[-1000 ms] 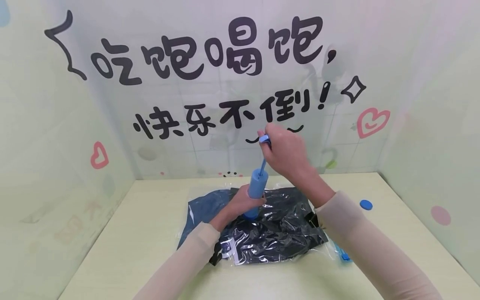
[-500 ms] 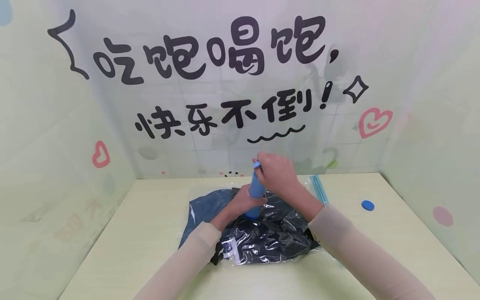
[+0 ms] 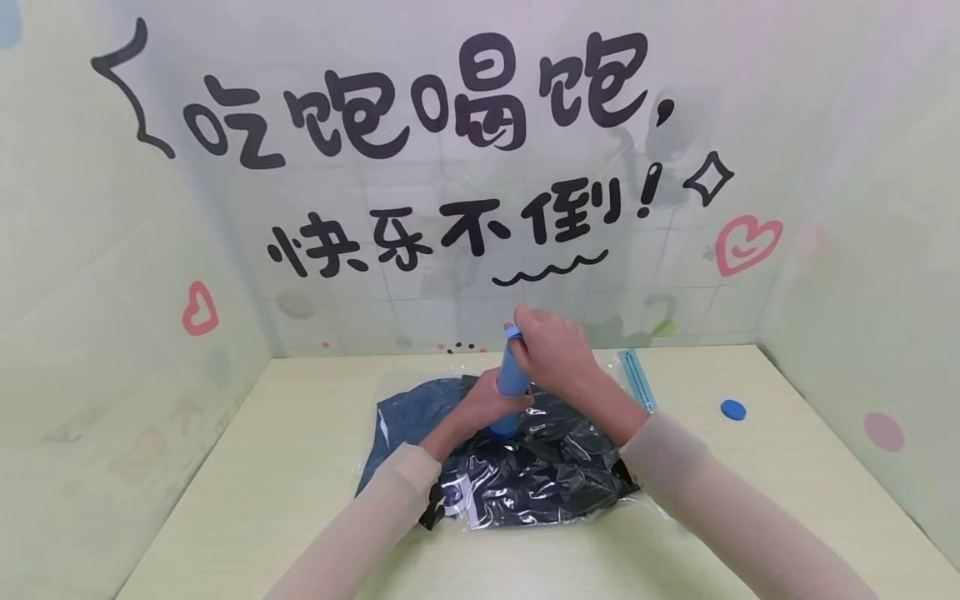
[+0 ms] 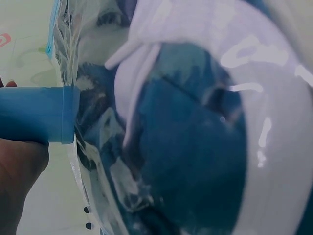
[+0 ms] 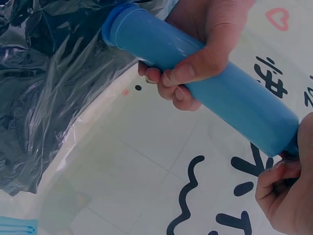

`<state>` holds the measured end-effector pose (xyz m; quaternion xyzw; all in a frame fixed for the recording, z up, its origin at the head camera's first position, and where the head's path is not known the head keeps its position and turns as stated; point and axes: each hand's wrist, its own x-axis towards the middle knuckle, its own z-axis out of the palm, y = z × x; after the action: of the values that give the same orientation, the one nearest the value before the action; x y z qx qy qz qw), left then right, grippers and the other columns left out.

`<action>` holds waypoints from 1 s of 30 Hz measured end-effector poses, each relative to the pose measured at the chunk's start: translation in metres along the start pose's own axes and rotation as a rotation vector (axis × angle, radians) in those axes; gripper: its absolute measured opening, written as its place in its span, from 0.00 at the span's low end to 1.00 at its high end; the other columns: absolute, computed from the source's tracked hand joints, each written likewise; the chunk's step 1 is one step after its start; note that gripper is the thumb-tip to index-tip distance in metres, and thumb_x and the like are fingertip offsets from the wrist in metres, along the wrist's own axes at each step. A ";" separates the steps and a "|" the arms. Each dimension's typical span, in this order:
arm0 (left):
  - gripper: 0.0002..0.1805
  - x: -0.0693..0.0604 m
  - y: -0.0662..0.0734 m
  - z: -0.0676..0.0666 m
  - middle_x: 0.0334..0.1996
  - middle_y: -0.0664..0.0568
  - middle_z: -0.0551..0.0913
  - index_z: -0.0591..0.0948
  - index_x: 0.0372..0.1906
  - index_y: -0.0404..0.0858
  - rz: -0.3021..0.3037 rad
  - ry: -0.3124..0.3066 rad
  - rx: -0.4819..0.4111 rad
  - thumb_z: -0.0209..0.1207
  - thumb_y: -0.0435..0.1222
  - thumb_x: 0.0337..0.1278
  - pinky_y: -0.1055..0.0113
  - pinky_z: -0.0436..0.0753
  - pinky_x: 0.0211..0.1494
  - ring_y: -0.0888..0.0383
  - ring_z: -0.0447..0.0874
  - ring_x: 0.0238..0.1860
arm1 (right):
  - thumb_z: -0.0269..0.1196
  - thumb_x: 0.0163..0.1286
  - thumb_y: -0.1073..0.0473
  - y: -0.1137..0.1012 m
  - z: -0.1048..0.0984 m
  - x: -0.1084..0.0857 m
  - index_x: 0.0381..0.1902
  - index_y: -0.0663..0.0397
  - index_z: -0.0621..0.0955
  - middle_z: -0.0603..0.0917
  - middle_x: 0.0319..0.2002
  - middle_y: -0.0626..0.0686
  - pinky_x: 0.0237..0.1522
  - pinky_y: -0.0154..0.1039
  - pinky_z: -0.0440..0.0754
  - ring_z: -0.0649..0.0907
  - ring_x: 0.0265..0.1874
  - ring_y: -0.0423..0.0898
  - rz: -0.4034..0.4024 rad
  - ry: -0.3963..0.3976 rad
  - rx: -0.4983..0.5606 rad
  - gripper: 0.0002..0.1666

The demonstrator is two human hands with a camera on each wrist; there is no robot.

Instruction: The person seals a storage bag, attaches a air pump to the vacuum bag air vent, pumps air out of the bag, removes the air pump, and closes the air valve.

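Blue pump (image 5: 244,107) stands nearly upright on the clear bag (image 3: 540,492); your left hand (image 3: 491,404), fingers curled closed, grips its length, likely to keep it steady there. Above the bag, your right hand (image 3: 553,346) curls round the top handle (image 3: 513,332), presumably for leverage; a blue disc (image 3: 733,410) lies apart, right of the bag.

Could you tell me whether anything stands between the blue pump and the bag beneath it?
Nothing visible does: the blue pump appears to meet the bag directly; the left hand grips the pump higher up.
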<state>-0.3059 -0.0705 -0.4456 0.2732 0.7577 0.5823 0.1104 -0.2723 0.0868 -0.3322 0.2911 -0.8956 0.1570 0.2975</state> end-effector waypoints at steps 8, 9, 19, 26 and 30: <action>0.10 -0.001 -0.002 0.000 0.36 0.50 0.82 0.80 0.45 0.36 -0.018 0.005 -0.011 0.64 0.35 0.61 0.55 0.79 0.46 0.53 0.79 0.36 | 0.60 0.77 0.58 0.003 -0.016 0.008 0.26 0.50 0.68 0.63 0.17 0.46 0.16 0.38 0.63 0.65 0.14 0.44 -0.041 -0.105 0.014 0.18; 0.10 -0.001 -0.002 0.000 0.36 0.50 0.82 0.80 0.45 0.36 -0.019 0.004 -0.009 0.64 0.35 0.62 0.55 0.79 0.46 0.53 0.79 0.36 | 0.59 0.77 0.58 0.003 -0.019 0.010 0.25 0.50 0.67 0.63 0.16 0.46 0.17 0.38 0.62 0.64 0.14 0.44 -0.039 -0.102 0.018 0.19; 0.10 -0.003 0.005 0.001 0.35 0.51 0.83 0.81 0.44 0.33 -0.029 0.025 0.006 0.65 0.34 0.60 0.55 0.79 0.47 0.54 0.81 0.38 | 0.58 0.78 0.58 -0.003 -0.068 0.031 0.24 0.51 0.68 0.62 0.16 0.46 0.16 0.40 0.60 0.62 0.13 0.44 -0.019 0.041 0.029 0.20; 0.11 -0.001 -0.001 0.001 0.36 0.51 0.83 0.81 0.45 0.33 -0.038 0.037 0.017 0.65 0.34 0.60 0.53 0.78 0.48 0.53 0.81 0.39 | 0.62 0.75 0.58 -0.006 -0.083 0.039 0.23 0.53 0.69 0.61 0.15 0.46 0.15 0.41 0.59 0.63 0.12 0.46 -0.003 0.170 0.012 0.20; 0.12 -0.001 0.000 0.000 0.37 0.50 0.83 0.81 0.45 0.33 -0.044 0.040 0.020 0.65 0.35 0.59 0.53 0.78 0.49 0.53 0.82 0.40 | 0.61 0.76 0.58 -0.008 -0.078 0.039 0.22 0.53 0.68 0.60 0.15 0.47 0.14 0.40 0.58 0.62 0.13 0.46 0.012 0.203 0.019 0.21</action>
<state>-0.3048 -0.0710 -0.4460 0.2455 0.7713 0.5777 0.1053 -0.2587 0.0989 -0.2464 0.2713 -0.8609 0.1962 0.3831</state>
